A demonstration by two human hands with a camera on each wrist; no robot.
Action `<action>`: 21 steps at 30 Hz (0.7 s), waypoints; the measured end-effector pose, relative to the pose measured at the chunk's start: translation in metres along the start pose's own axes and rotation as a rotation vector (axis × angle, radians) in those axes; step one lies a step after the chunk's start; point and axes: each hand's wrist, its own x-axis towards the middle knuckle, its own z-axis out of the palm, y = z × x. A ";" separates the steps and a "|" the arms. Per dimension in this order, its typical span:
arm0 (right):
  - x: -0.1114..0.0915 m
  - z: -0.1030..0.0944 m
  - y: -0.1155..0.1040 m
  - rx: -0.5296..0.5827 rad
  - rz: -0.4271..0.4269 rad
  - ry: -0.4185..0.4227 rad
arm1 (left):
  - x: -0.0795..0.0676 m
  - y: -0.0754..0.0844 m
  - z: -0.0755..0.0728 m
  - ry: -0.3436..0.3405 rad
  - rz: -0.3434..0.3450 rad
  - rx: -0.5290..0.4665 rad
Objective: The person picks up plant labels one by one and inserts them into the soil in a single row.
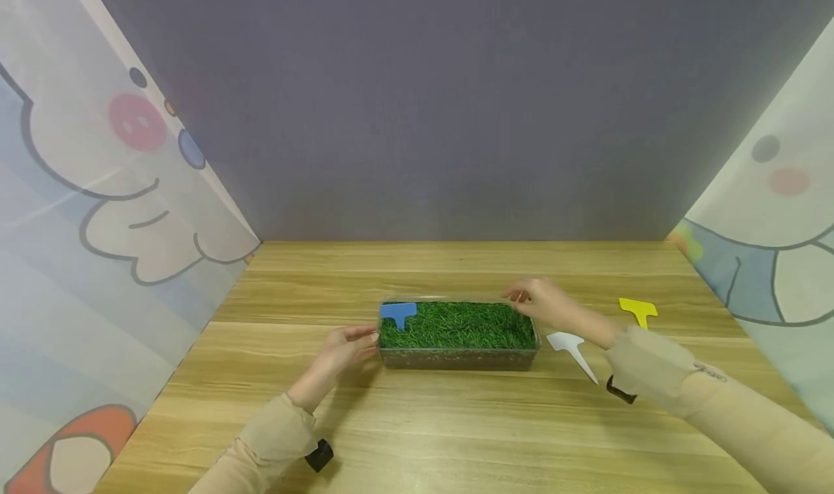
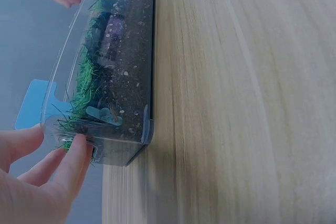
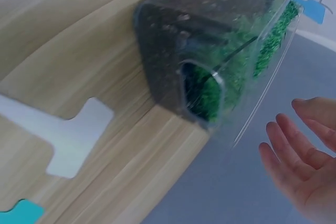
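On the wooden surface, a clear rectangular container is set lengthwise across the middle in the head view. Dark, speckled material is seen through its walls, topped by green grass. With the container taken as the clock's centre, its end at nine o'clock is held by the left hand: the thumb is laid at the rim and the fingertips are placed by the handle opening, so the grip is closed on that end. A blue T-shaped tag is stood in the grass between nine and ten o'clock, near that hand. At two o'clock, the right hand is held by the far corner, its grip loose and unclosed, with nothing held between the parted fingers. Towards three o'clock, just beside the container, a white tag is laid flat; a yellow tag is seen at two o'clock from it. The surface is backed at twelve o'clock by a dark grey wall and flanked by cartoon-printed panels.
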 end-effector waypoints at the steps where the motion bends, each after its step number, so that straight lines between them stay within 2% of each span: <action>1: -0.002 -0.001 0.001 -0.006 0.005 0.004 | 0.000 0.001 0.000 0.003 -0.008 0.006; 4: -0.008 -0.003 0.005 -0.011 0.019 0.016 | 0.004 -0.004 -0.003 -0.019 -0.009 0.014; 10: -0.019 -0.007 0.014 0.001 0.077 0.015 | -0.008 0.012 0.006 0.037 -0.014 0.010; 14: -0.026 -0.008 0.020 -0.012 0.091 0.013 | -0.009 0.012 0.006 0.037 -0.021 0.010; 21: -0.039 -0.010 0.032 -0.002 0.116 -0.027 | 0.022 -0.027 -0.013 -0.035 -0.025 0.017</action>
